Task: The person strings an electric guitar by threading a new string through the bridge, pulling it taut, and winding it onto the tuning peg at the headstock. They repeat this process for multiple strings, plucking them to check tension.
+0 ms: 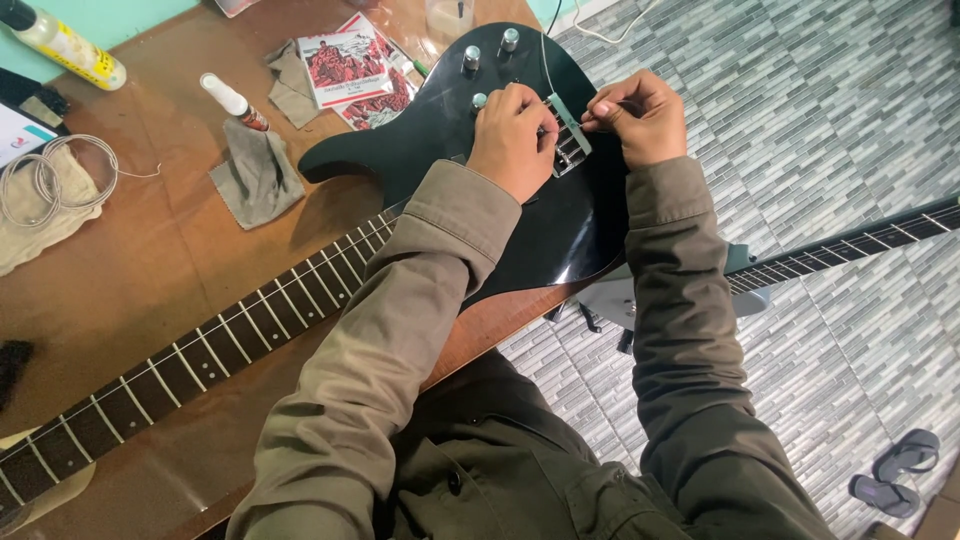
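The black guitar (480, 150) lies on the tabletop (150, 270). Its bridge (568, 140) is pressed by the closed left hand (512, 135); a thin string (545, 60) is pinched in the right hand (640, 115). If tension slips, the string could whip loose or scratch the finish.

Two guitars (420, 150) (800, 265), two bottles (65, 45) (232, 100)
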